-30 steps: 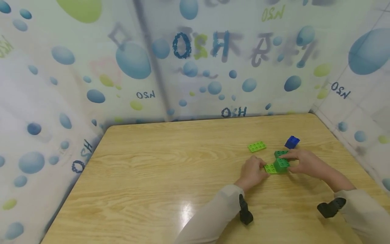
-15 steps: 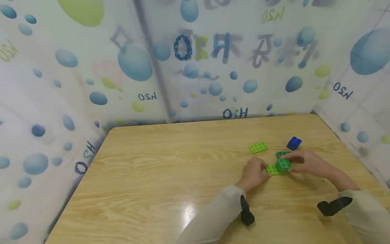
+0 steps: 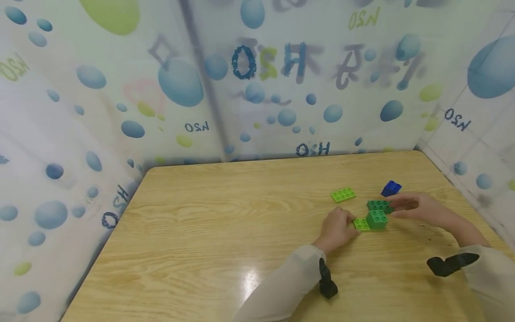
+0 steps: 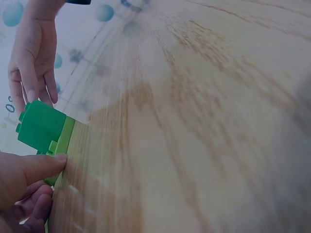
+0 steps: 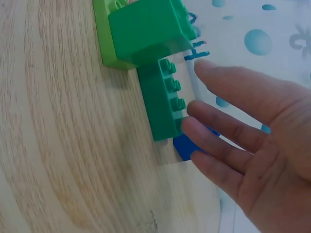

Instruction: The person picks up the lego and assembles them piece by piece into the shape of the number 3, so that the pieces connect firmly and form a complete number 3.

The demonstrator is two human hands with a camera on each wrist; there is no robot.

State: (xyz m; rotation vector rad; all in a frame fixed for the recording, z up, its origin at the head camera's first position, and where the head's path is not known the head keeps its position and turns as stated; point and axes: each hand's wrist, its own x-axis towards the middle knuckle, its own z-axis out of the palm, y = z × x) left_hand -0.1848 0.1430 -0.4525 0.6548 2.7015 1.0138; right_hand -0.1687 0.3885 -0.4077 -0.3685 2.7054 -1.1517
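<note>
My left hand (image 3: 335, 227) pinches the left end of a lime green toy brick plate (image 3: 361, 224) lying on the table. On the plate's right end sits a tall green brick (image 3: 377, 219) with studs on top. A longer green brick (image 5: 158, 102) lies on the table just behind it. Over that brick's right end is my right hand (image 3: 422, 210), fingers loosely extended and holding nothing; whether a fingertip touches the brick I cannot tell. In the left wrist view, my left thumb (image 4: 46, 167) presses the plate's edge.
Behind my left hand lies a separate lime green plate (image 3: 343, 195). A blue brick (image 3: 391, 188) stands tilted-looking beyond my right hand. The wooden table (image 3: 225, 214) meets patterned curtain walls (image 3: 265, 98) at its back and sides.
My right hand has let go of the tall green brick and moved right and slightly back. My left hand keeps its pinch on the lime green plate.
</note>
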